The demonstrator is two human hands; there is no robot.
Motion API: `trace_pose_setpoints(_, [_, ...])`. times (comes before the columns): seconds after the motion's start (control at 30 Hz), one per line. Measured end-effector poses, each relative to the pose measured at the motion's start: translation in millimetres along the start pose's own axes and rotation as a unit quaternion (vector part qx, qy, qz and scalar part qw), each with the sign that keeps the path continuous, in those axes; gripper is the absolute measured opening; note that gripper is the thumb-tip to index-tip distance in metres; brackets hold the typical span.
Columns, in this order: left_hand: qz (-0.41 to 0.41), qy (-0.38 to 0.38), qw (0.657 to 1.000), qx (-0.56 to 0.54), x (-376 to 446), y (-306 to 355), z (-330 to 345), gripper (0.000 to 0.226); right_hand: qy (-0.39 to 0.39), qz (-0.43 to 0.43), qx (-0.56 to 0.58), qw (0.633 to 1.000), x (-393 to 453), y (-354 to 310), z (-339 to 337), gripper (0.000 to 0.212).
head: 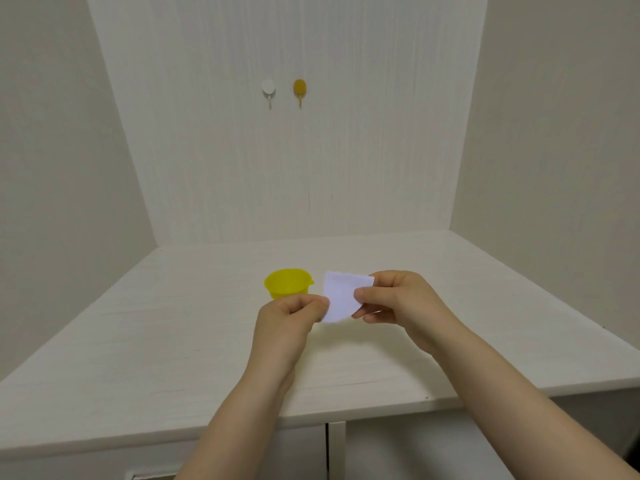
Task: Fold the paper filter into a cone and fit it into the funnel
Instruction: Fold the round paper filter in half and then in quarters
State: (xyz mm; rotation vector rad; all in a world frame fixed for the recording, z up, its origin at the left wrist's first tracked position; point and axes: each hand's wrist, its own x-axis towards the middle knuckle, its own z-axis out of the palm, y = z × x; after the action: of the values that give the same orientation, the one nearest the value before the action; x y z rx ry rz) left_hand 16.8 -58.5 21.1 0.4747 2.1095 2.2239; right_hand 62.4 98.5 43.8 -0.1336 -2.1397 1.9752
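Two bare hands hold one folded white paper filter in the air over the counter. Left hand has its fingers curled, pinching the filter's lower left corner. Right hand pinches the right edge between thumb and curled fingers. Filter looks folded flat, wider at top, narrowing toward the bottom. Yellow plastic funnel stands on the white countertop just behind the left hand, wide mouth up, partly hidden by the knuckles. Back wall carries a white adhesive hook beside a yellow adhesive hook. Cabinet doors show below the counter edge.
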Motion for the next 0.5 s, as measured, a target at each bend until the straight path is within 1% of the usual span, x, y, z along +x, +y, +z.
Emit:
trace_pose_setpoints(0.1, [-0.019, -0.067, 0.996, 0.049, -3, 2, 2, 0.037, 0.026, -0.017, 0.000, 1.000, 0, 2, 3, 0.009])
trace_pose_setpoints(0.17, [-0.022, -0.091, 0.992, 0.081, -4, 5, 3, 0.035, 0.037, -0.033, -0.015, 0.999, -1, 2, 4, 0.013])
trace_pose_setpoints(0.3, [-0.003, -0.062, 0.994, 0.092, 1, 11, 0, 0.015, 0.047, -0.070, -0.055, 0.995, -2, -1, 3, 0.018])
trace_pose_setpoints(0.4, [0.010, -0.041, 0.995, 0.092, 3, 13, -1, 0.021, 0.056, -0.093, -0.062, 0.992, -2, -3, 4, 0.018])
trace_pose_setpoints(0.5, [-0.002, -0.018, 0.999, 0.043, 2, 13, 1, 0.031, 0.035, -0.088, -0.039, 0.995, -5, -2, 5, 0.017])
